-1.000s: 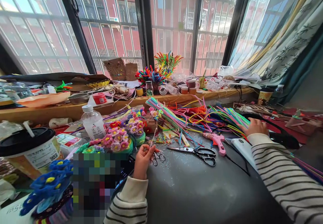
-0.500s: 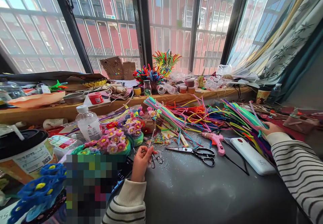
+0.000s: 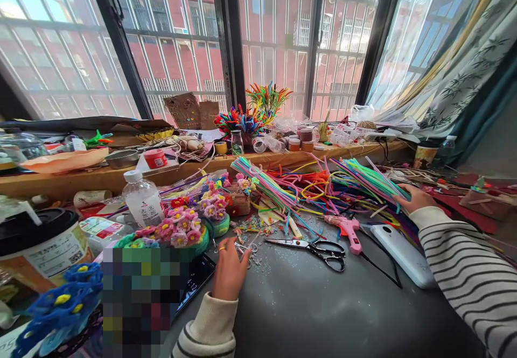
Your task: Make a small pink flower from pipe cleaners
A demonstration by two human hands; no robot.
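My left hand (image 3: 230, 269) lies low on the grey table (image 3: 307, 309), its fingers curled over a small pair of scissors (image 3: 247, 248) beside scattered cuttings. My right hand (image 3: 412, 198) is at the right, closed on a bundle of green pipe cleaners (image 3: 365, 177) that it lifts off the pile of coloured pipe cleaners (image 3: 307, 185). Both sleeves are striped white and black.
Large black scissors (image 3: 321, 249), a pink glue gun (image 3: 348, 229) with its cable and a white power bank (image 3: 404, 255) lie between the hands. Pipe-cleaner flower pots (image 3: 183, 229), a water bottle (image 3: 143, 199), a lidded cup (image 3: 40, 245) and a phone (image 3: 196, 278) crowd the left. A cluttered wooden sill (image 3: 283, 159) runs behind.
My left hand has dropped from holding the small scissors upright to lying on the table. My right hand drew back left, raising the green bundle higher.
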